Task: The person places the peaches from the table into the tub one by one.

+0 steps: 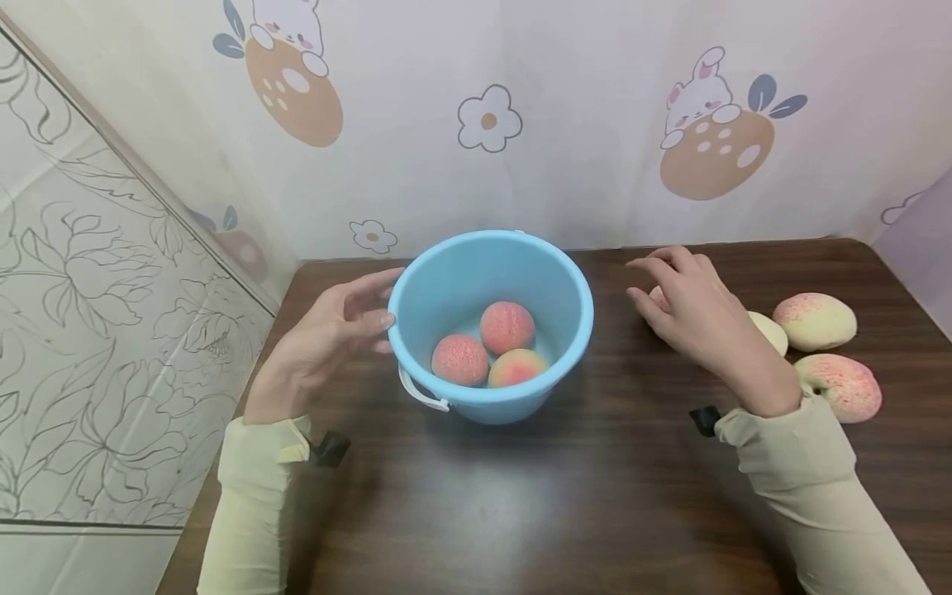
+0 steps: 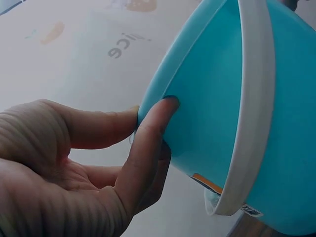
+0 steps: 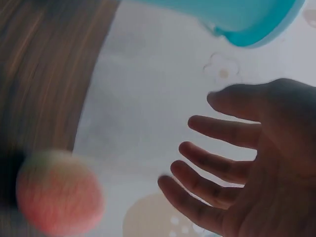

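A light blue bucket (image 1: 491, 252) with a white handle (image 1: 422, 390) stands on the table, and three peaches (image 1: 507, 327) lie inside it. My left hand (image 1: 327, 335) pinches the bucket's left rim between thumb and fingers; in the left wrist view the blue wall (image 2: 207, 98) shows right at the fingertips. To the right of the bucket, my right hand (image 1: 692, 306) hovers with spread fingers and holds nothing. Partly hidden beneath it is a reddish peach (image 1: 659, 299). The right wrist view shows a blurred peach (image 3: 60, 193) apart from the fingers.
Pale, pink-flecked peaches (image 1: 815, 321) lie on the right of the brown table (image 1: 491, 512), one partly behind my right wrist. A patterned curtain (image 1: 565, 124) hangs along the far edge. Flower-drawn tiles (image 1: 104, 330) line the left side.
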{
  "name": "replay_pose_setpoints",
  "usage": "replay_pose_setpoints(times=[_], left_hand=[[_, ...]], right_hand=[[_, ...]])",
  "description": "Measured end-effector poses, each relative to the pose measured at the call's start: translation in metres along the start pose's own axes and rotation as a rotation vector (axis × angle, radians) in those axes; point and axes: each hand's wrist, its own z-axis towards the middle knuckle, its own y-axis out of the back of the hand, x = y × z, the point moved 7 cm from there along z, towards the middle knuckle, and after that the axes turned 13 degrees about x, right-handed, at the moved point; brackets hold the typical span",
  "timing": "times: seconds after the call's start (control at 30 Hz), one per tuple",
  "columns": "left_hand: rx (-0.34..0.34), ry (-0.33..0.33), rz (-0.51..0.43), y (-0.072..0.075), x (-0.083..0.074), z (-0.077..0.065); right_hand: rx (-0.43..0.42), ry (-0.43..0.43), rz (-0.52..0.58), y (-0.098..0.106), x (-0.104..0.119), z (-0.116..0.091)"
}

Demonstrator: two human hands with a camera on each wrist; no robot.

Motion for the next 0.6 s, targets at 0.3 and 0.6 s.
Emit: replay_pose_setpoints(times=[0.3, 0.6], left_hand=[[-0.019, -0.042, -0.040, 0.007, 0.001, 0.006], [-0.016, -0.062, -0.058, 0.009, 0.003, 0.009]], right_hand=[[0.012, -0.034, -0.164, -0.016, -0.029, 0.002], [0.074, -0.057, -0.211, -0.030, -0.048, 0.013]])
